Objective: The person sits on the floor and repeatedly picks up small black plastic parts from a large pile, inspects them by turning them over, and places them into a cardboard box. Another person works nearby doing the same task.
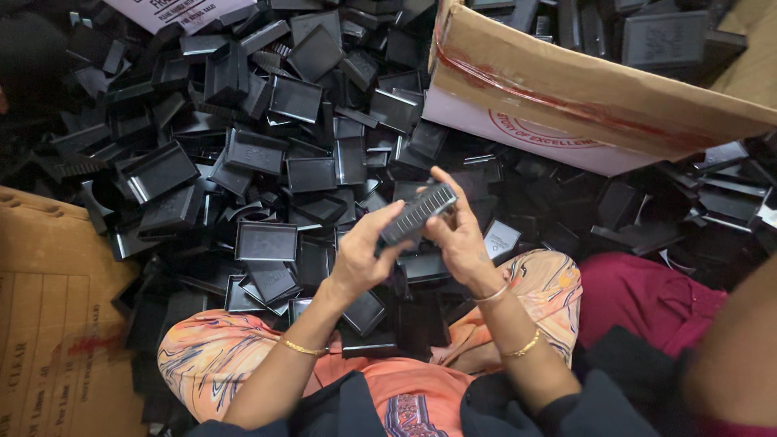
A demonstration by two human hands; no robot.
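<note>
Both my hands hold one black ribbed plastic piece (418,212), a flat rectangular part, tilted up to the right. My left hand (362,257) grips its lower left end with fingers curled over it. My right hand (458,233) holds its right side, thumb and fingers around the edge. Beneath my hands lies a big heap of black plastic trays (267,154) and lids, covering the floor. My knees, in orange patterned cloth (218,356), frame the heap.
A cardboard box (583,97) with more black parts stands at the upper right. A flat brown carton (57,324) lies at the lower left. Another person's arm (736,356) and maroon cloth (647,295) are at the lower right.
</note>
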